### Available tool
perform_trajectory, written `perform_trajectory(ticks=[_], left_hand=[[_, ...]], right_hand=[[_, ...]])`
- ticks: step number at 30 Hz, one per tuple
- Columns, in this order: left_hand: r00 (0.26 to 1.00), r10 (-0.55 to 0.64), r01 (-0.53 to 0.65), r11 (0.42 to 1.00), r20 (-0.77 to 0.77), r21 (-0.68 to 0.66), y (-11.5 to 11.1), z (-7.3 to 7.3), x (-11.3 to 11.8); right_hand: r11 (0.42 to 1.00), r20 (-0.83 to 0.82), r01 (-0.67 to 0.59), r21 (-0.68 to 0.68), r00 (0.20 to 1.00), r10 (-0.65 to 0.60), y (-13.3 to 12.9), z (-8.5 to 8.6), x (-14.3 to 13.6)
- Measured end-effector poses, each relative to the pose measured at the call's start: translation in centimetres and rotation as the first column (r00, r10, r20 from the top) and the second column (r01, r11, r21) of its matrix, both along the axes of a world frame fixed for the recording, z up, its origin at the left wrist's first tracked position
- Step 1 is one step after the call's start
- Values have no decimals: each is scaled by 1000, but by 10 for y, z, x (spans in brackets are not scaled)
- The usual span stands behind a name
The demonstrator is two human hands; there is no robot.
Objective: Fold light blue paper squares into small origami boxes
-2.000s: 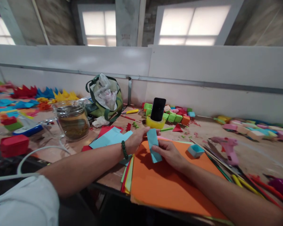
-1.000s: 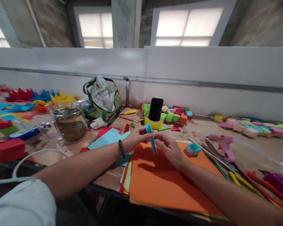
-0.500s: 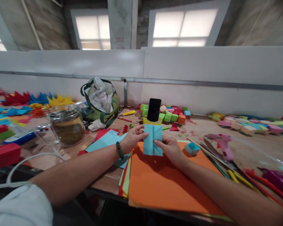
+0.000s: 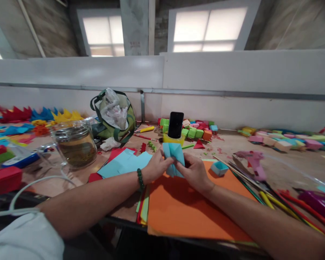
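Observation:
Between my two hands is a folded piece of light blue paper (image 4: pixel 173 151), held up over an orange sheet (image 4: pixel 195 216). My left hand (image 4: pixel 157 167), with a green bead bracelet at the wrist, pinches its left side. On the right side, my right hand (image 4: pixel 197 172) grips it, thumb pressed near the middle crease. Both thumbs almost meet at the paper's centre, and the fingers behind it are hidden. A small open light blue paper box (image 4: pixel 219 168) sits on the orange sheet to the right of my right hand. Light blue sheets (image 4: pixel 121 164) lie left of my left hand.
A phone (image 4: pixel 176 124) stands in a yellow holder beyond my hands. To the left are a glass jug (image 4: pixel 76 144) of brown liquid and a green bag (image 4: pixel 115 115). A pink glue gun (image 4: pixel 253 162), sticks and several tools lie at right. Colourful paper blocks (image 4: pixel 196 133) line the back.
The folded paper was flat with a straight centre crease; now it is bent and its folds are being spread. My left hand has slid lower and closer to my right hand.

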State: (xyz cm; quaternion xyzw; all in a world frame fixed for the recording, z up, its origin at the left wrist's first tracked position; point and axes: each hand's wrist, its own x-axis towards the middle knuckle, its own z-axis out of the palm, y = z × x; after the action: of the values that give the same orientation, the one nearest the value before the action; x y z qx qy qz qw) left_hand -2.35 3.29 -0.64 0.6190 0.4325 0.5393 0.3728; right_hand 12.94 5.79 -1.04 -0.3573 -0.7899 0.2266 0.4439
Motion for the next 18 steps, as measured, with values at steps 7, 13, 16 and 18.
perform_trajectory(ticks=[7,13,16,18], left_hand=[[977,26,28,968,210,-251,5,5,-12],[948,69,37,945,312,-324,12,1,-20],[934,23,104,937,357,-333,13,1,-19],[925,-5,139,935,380,-325,12,2,-19]], right_hand=[[958,-178,-142,-249,979,98,10,2,1],[829,-398,-282,-483,914,79,17,-6,4],[787,-447,-308,-534,893,46,19,-7,5],[789,-448,-300,-537,893,35,19,-6,5]])
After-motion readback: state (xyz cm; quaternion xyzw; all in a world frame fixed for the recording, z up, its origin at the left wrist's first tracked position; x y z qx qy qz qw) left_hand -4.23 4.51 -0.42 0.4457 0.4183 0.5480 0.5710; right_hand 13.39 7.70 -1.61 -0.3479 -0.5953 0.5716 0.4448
